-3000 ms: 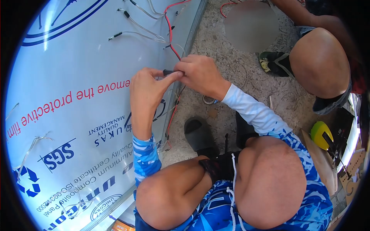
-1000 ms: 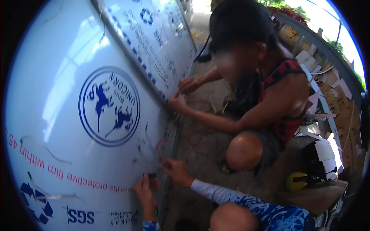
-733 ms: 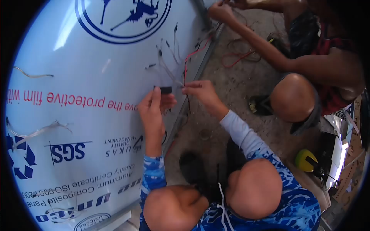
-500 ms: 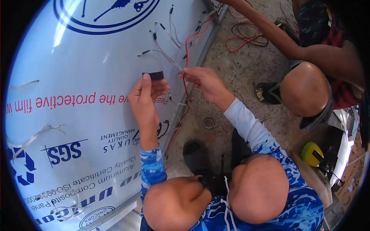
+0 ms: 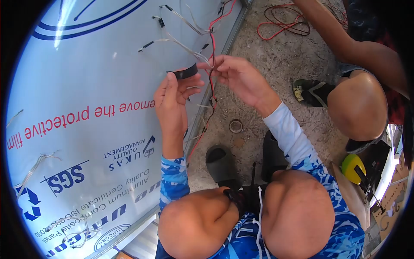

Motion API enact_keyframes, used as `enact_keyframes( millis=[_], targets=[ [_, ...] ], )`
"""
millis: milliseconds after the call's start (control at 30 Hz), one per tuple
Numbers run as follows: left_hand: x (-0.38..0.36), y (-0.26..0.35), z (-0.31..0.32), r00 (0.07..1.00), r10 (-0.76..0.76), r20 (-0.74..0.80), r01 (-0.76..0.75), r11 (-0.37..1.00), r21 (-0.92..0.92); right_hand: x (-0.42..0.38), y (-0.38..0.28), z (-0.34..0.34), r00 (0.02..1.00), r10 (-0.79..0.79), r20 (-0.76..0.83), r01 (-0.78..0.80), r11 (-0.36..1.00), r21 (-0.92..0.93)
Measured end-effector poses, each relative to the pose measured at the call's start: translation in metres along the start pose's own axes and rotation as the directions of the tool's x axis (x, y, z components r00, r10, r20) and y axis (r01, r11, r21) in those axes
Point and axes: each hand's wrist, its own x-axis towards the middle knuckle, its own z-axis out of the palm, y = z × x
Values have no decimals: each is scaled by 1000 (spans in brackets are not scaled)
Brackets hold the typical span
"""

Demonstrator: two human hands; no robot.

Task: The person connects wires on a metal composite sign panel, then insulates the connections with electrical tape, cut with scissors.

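My left hand (image 5: 172,97) grips a curved band of black electrical tape (image 5: 185,72) between thumb and fingers, just over the panel's edge. To its right, my right hand (image 5: 243,77) pinches the wires where thin clear leads (image 5: 183,44) meet the red and black wires (image 5: 212,84). Its fingertips partly hide that joint. Several clear leads with black-wrapped ends, such as the lead end (image 5: 148,44), lie on the white panel (image 5: 108,77) beyond my hands.
Another person's arm (image 5: 332,39) and knee (image 5: 358,103) are at the right. Red and black cable coils (image 5: 284,21) lie on the concrete floor (image 5: 258,47). A ring-shaped roll (image 5: 236,126) rests near my sandal (image 5: 222,166). A yellow-green object (image 5: 352,168) is at the right.
The view has shifted, so the panel and leads sit further left. The tape has tilted, its right end now higher and close to my right fingertips. My right hand stays at the wires.
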Motion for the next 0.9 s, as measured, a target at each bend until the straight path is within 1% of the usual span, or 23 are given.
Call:
enact_keyframes(
  millis=[33,133,200,267,333,433,500,733,800,900],
  targets=[
    [-1,-4,2,1000,-9,-8,9,1000,0,0,0,-1,998,-39,57,39,999,8],
    [-2,-13,4,999,5,-46,-6,999,-37,0,1,0,997,-49,57,50,998,-29],
    [1,-20,3,1000,9,2,-9,996,-92,2,4,-7,999,-21,49,22,999,-26],
    [2,-22,2,1000,-9,12,10,995,-101,2,7,-10,999,6,41,-5,1000,-24],
    [3,-23,0,999,-24,24,27,993,-111,1,9,-8,1000,-27,6,27,999,-46],
    [3,-25,1,999,-21,40,24,997,-74,1,11,-9,999,-34,-8,34,999,-39],
    [3,-26,2,999,-19,30,21,999,-50,0,11,-8,999,-31,-11,30,999,-39],
    [1,-31,3,997,-71,-4,70,995,-66,0,14,-4,999,-38,-32,37,998,-44],
    [0,-32,4,993,-115,-27,111,986,-127,1,16,-6,999,-36,-33,34,998,-49],
    [-2,-34,9,988,-143,-60,131,977,-166,2,19,-7,999,-37,-34,35,998,-56]
  ],
)
